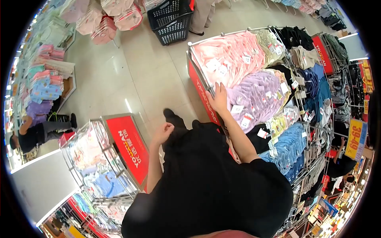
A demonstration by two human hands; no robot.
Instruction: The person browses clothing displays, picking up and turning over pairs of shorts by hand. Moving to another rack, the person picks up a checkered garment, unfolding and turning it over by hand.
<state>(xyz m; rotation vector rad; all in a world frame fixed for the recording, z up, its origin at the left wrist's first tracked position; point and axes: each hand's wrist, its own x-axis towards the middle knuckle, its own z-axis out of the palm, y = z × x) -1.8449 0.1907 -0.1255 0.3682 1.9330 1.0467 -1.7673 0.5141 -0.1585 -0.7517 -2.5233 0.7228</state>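
Note:
My right hand [218, 98] is at the metal rim [207, 84] of a display bin, its fingers extended and slightly apart. Whether it touches the rim or the clothes beside it, I cannot tell. Pink garments [230, 51] hang close beyond its fingertips, and lilac garments [258, 93] with white tags lie to its right. My left hand [162, 133] hangs over the floor beside my leg, its fingers curled in loosely with nothing visible in them. A red sign panel [127, 144] on another bin stands to the left of it.
A black shopping basket [170, 23] stands ahead on the tiled floor [147, 75], next to another person's legs [203, 16]. A person in dark clothes [39, 135] is at the left racks. Denim garments [287, 146] fill the bin's near right part.

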